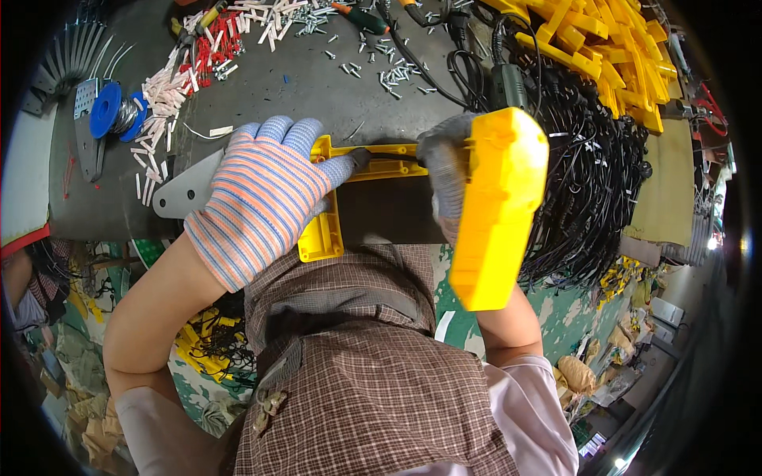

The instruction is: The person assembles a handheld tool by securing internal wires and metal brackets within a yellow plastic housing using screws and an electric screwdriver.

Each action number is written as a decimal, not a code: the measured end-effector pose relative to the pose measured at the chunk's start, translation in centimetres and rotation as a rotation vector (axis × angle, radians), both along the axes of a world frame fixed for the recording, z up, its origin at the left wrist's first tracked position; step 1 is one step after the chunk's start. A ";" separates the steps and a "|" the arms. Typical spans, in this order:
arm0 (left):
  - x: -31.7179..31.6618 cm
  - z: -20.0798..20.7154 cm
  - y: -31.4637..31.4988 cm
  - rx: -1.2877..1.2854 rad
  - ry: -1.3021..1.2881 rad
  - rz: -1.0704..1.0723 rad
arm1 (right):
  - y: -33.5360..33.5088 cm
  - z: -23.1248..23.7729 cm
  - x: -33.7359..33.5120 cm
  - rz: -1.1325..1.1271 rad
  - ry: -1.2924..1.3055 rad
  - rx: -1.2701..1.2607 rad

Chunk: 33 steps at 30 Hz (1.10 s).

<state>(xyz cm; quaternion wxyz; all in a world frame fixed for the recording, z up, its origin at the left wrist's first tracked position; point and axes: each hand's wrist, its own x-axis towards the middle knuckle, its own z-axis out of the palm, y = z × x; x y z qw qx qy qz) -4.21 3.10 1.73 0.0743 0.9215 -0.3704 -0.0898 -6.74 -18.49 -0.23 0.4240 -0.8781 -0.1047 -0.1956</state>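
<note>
Head view: left hand (266, 184) holds hollow yellow shell (321, 239); right hand (446, 170), blocky yellow cover (504, 206).

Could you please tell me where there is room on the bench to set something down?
Mostly bare: the dark tabletop beyond the left hand, between the white strips and the loose screws, with one blue scrap on it. Crowded: the right side, heaped with black cables and yellow parts.

one spool (102, 111), seemingly two gloves (266, 182)
</note>
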 end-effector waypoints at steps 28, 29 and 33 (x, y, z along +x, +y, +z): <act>-4.6 -4.5 1.8 -0.261 -0.359 0.017 | 3.2 -1.0 3.4 0.307 0.065 -0.888; -5.2 -4.9 1.5 -0.217 -0.380 0.028 | 3.2 -1.2 3.5 0.302 0.045 -0.907; -6.1 -5.1 0.4 -0.232 -0.459 0.055 | 2.8 -1.2 3.8 0.321 0.041 -0.944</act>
